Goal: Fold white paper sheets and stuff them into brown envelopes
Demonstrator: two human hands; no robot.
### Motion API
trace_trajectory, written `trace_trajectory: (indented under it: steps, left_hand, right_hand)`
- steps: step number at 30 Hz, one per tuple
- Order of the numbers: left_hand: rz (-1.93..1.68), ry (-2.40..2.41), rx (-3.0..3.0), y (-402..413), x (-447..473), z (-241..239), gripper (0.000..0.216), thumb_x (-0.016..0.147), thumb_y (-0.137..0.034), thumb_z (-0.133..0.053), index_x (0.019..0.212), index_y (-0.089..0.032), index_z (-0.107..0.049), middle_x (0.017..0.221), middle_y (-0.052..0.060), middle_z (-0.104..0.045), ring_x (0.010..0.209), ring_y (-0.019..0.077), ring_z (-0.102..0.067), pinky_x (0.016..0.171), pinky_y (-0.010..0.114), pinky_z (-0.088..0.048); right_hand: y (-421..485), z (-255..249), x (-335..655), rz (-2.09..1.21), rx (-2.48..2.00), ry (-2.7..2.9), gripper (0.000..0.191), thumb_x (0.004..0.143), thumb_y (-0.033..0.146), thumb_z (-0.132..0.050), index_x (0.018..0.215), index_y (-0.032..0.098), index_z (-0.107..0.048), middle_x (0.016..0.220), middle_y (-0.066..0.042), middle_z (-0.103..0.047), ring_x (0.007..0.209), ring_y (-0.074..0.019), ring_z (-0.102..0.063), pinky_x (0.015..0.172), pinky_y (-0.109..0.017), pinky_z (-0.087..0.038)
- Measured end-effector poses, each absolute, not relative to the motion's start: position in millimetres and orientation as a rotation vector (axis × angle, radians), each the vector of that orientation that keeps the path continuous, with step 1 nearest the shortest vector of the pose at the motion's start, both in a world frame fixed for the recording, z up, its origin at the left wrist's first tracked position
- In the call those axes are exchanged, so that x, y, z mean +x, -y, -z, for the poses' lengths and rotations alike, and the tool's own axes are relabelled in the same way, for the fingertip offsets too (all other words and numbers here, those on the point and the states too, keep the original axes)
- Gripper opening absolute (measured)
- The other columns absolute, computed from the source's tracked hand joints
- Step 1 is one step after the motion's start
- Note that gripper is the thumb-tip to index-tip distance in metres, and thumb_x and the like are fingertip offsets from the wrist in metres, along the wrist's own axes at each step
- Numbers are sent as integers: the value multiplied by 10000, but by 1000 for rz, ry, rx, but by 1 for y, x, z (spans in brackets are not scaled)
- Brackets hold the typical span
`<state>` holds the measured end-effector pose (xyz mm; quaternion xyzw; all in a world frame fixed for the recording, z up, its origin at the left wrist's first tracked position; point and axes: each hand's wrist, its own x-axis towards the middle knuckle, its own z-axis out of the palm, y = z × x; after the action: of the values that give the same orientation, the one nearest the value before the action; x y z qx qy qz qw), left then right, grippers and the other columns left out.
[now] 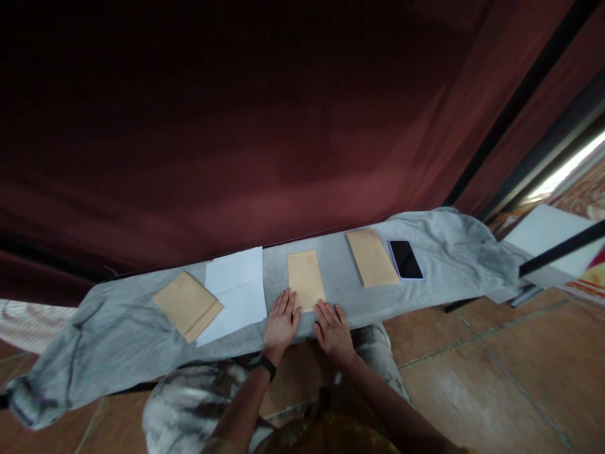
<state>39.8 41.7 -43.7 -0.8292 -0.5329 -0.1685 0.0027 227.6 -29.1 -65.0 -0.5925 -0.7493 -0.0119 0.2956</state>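
A tan paper envelope lies flat on the grey cloth in front of me, with faint red print near its upper right corner. My left hand rests palm down at its lower left corner, fingers stretched out. At the lower right corner lies my right hand, also flat with its fingers extended. Neither hand grasps anything. White paper sheets with a crease lie to the left. Partly over them sits a small stack of tan envelopes.
More tan envelopes lie to the right, beside a dark-screened phone. The grey cloth covers a long narrow surface. A dark red curtain hangs behind it. Black metal bars stand at the right over a tiled floor.
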Motion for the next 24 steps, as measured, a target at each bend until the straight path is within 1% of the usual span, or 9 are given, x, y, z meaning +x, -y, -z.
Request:
trace_trajectory:
  steps: [5,10,13,17,20,22,24]
  left_hand:
    - [517,1639,-2595,-42,40,46,525,1021,-380,-369,1483,-146,-459,1543,128,-470,1451,255,-409,1185,466,-390]
    - [475,1630,-2592,-44,37,49,525,1023,-362,-361,1487,-134,-455,1564,132,-436,1457,254,-399,1196,449,-374]
    - [455,1668,-2572,-43,39,52,523,1029,-338,-328,1494,-127,-442,1576,142,-412,1472,265,-371,1199,481,-363]
    - [501,1708,-2578,-42,64,53,532,1034,-300,-296,1537,-139,-362,1612,127,-353,1509,264,-285,1214,519,-327]
    - [470,1584,-2762,-47,96,49,527,1045,-327,-290,1549,-182,-348,1618,84,-352,1517,231,-265,1226,482,-318]
    - [400,1578,-2823,-56,115,45,531,1049,-373,-288,1532,-172,-384,1609,89,-367,1514,238,-274,1230,479,-307]
    - [349,1609,-2829,-70,129,43,556,1046,-424,-294,1521,-156,-404,1614,98,-353,1517,251,-266,1242,484,-274]
  right_hand:
    - [28,70,227,39,-1562,1955,450,1014,275,-449,1432,128,-525,1456,-127,-572,1362,-232,-501,1206,-458,-259]
    - [28,69,228,9,-1554,1975,461,1023,295,-445,1451,137,-508,1467,-116,-562,1370,-231,-494,1210,-450,-258]
    - [28,67,230,-3,-1570,1985,469,1025,318,-453,1461,151,-499,1487,-104,-542,1376,-230,-488,1207,-445,-264]
    - [29,67,232,11,-1590,2021,468,1015,267,-448,1469,159,-488,1491,-99,-539,1387,-224,-474,1199,-454,-279]
    - [29,69,233,14,-1597,2033,438,988,252,-487,1404,135,-559,1440,-122,-587,1376,-239,-486,1194,-461,-297]
    - [29,70,233,9,-1595,2029,403,975,248,-513,1349,130,-608,1407,-129,-615,1369,-247,-493,1193,-461,-305]
    - [29,69,233,3,-1592,2023,381,978,255,-516,1326,146,-626,1390,-116,-630,1367,-246,-496,1194,-461,-309]
